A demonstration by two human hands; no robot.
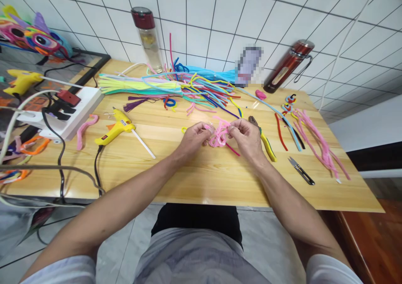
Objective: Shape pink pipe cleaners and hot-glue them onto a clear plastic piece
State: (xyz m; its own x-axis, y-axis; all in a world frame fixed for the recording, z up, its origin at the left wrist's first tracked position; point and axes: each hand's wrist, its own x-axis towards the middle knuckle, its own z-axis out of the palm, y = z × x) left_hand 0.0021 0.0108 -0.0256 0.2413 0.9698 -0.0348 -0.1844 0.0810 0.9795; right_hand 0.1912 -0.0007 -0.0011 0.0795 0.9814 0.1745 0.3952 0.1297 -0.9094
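Observation:
Between my two hands is a pink pipe-cleaner shape (219, 136) bent into several loops, held just over the wooden table (201, 179). My left hand (197, 135) pinches its left side between thumb and fingers. On the other side, my right hand (246, 135) grips the right edge with thumb and forefinger. A dark pink pipe cleaner (233, 149) lies below the loops. Close to my right hand rest pliers (267, 145) with yellow-green handles, their jaws partly behind the hand. A small yellow piece (184, 130) shows beside my left hand.
A yellow glue gun (116, 127) and a white power strip (73, 114) with cables occupy the left. Bundles of coloured pipe cleaners (141, 85) lie along the back, near a glass bottle (149, 41) and a red flask (287, 66). Thread snips (301, 171) and pink pipe cleaners (320, 141) lie right.

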